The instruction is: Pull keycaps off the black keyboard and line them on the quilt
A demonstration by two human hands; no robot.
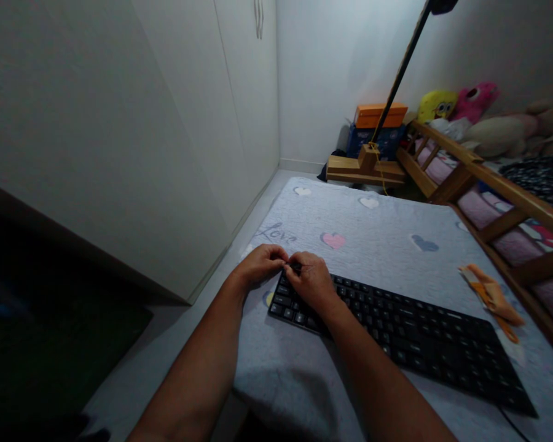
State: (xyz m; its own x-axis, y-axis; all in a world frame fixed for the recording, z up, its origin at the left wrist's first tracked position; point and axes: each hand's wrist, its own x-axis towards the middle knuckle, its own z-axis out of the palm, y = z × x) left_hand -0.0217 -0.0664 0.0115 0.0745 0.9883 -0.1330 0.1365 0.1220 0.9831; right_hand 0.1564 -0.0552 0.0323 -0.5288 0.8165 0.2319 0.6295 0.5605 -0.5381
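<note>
A black keyboard (424, 334) lies at a slant on a heart-patterned cloth (373, 230). At its far left corner my left hand (262, 263) is closed in a pinch. My right hand (311, 279) meets it there, its thumb and fingers also pressed together, with the palm over the keys. Both sets of fingertips almost touch; what lies between them is too small and hidden to make out. Part of the keyboard is covered by my right hand and forearm.
An orange cloth (495, 294) with an orange-handled tool (486, 298) lies right of the keyboard. A cable (511, 423) leaves its near right edge. White cupboard doors (203, 123) stand left, a wooden bed rail (511, 184) right, and a wooden stand (366, 166) behind.
</note>
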